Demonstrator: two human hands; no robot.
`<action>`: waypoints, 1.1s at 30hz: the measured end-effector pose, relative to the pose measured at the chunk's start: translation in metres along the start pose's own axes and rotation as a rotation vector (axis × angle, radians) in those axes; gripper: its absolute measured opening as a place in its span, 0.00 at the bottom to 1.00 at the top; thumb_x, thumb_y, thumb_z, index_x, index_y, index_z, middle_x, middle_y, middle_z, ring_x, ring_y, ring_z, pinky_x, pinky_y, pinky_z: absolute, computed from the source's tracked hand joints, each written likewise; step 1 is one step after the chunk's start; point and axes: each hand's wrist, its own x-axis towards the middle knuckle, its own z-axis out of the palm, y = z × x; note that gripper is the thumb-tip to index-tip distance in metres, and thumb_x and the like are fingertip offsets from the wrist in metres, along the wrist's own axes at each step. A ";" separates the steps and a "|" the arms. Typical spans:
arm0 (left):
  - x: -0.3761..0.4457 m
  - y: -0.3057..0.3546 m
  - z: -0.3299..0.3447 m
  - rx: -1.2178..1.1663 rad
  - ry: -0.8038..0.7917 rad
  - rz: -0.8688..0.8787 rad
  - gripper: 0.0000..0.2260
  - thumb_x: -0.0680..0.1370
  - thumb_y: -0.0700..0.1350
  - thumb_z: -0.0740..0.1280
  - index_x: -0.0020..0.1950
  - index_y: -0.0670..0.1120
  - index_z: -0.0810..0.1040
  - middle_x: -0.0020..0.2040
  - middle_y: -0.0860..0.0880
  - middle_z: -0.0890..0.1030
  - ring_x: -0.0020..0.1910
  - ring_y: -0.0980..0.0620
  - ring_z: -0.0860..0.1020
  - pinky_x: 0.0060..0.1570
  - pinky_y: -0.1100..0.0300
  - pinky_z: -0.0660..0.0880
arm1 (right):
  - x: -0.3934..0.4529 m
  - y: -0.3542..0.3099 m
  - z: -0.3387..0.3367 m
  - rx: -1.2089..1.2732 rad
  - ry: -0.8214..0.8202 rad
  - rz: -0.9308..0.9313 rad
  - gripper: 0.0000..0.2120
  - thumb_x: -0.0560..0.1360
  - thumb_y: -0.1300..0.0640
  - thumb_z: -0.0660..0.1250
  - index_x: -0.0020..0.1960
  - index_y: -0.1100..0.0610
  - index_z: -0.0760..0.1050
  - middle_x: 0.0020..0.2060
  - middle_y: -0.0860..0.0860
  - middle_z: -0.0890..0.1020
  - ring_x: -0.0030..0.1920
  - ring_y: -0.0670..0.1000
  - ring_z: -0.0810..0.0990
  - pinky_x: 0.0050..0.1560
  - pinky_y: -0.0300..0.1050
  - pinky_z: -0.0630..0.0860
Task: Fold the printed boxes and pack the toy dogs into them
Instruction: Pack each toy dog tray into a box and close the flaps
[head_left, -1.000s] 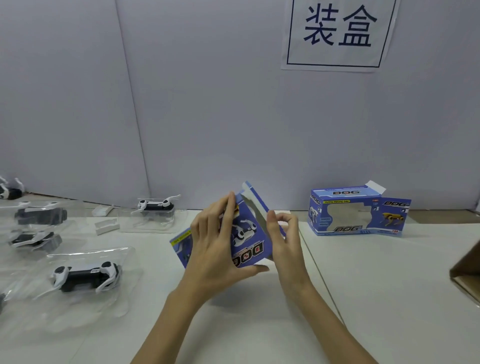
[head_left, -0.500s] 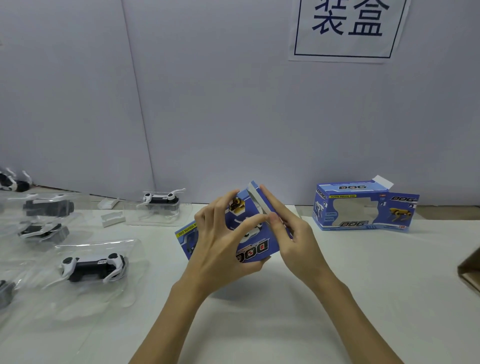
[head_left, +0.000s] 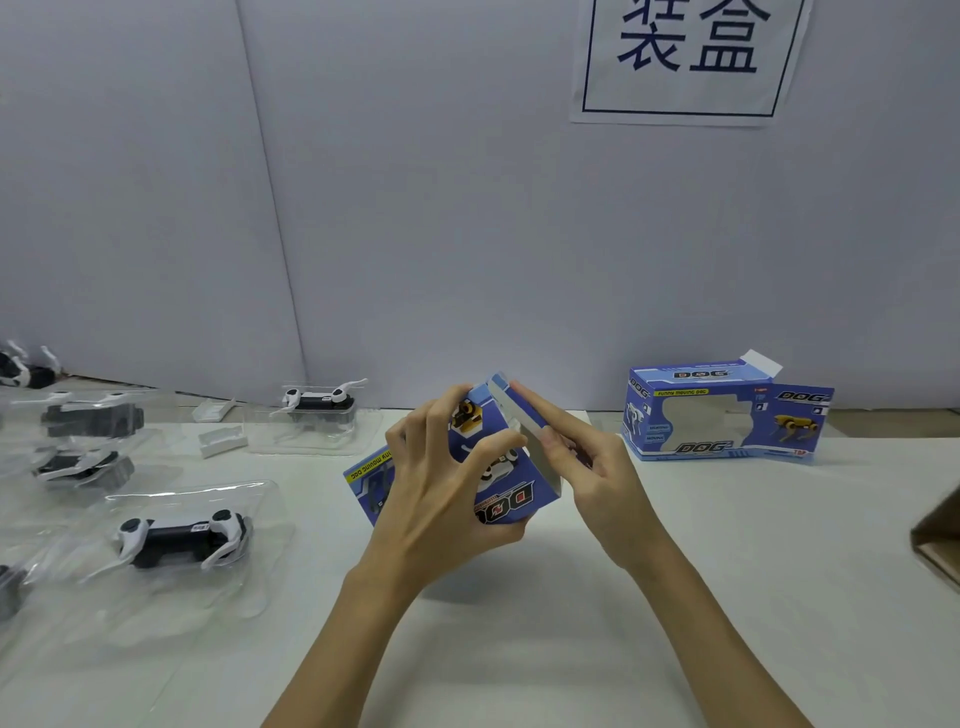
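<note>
On the left of the white table (head_left: 675, 571) lie black-and-white toy dogs in clear plastic trays, the nearest (head_left: 179, 535) by the front edge, another (head_left: 319, 402) back by the wall; at centre the left hand (head_left: 441, 499) clasps a blue printed DOG box (head_left: 506, 483) held tilted above the table, thumb across its face. The right hand (head_left: 592, 467) presses straight fingers onto the box's end flap (head_left: 511, 413); further right a folded box (head_left: 722, 415) stands with one flap open.
</note>
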 end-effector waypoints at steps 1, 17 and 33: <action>0.000 0.000 0.000 0.008 -0.001 -0.002 0.34 0.64 0.62 0.81 0.66 0.57 0.70 0.74 0.43 0.62 0.67 0.42 0.67 0.63 0.43 0.69 | 0.000 0.000 0.000 0.006 0.005 -0.001 0.19 0.82 0.53 0.59 0.71 0.42 0.73 0.62 0.36 0.82 0.67 0.43 0.78 0.48 0.39 0.83; -0.001 0.006 0.001 0.020 0.043 -0.035 0.34 0.66 0.62 0.81 0.66 0.56 0.72 0.76 0.43 0.62 0.69 0.41 0.66 0.65 0.45 0.67 | -0.001 0.008 0.017 -0.020 -0.003 0.013 0.21 0.85 0.51 0.57 0.77 0.39 0.68 0.77 0.48 0.68 0.75 0.50 0.71 0.61 0.51 0.82; -0.001 0.006 0.004 0.089 0.126 -0.124 0.39 0.66 0.65 0.79 0.74 0.57 0.71 0.76 0.41 0.63 0.71 0.41 0.67 0.64 0.43 0.70 | -0.001 0.008 0.023 0.229 0.109 0.029 0.19 0.85 0.46 0.57 0.75 0.47 0.69 0.69 0.43 0.78 0.69 0.47 0.78 0.56 0.42 0.82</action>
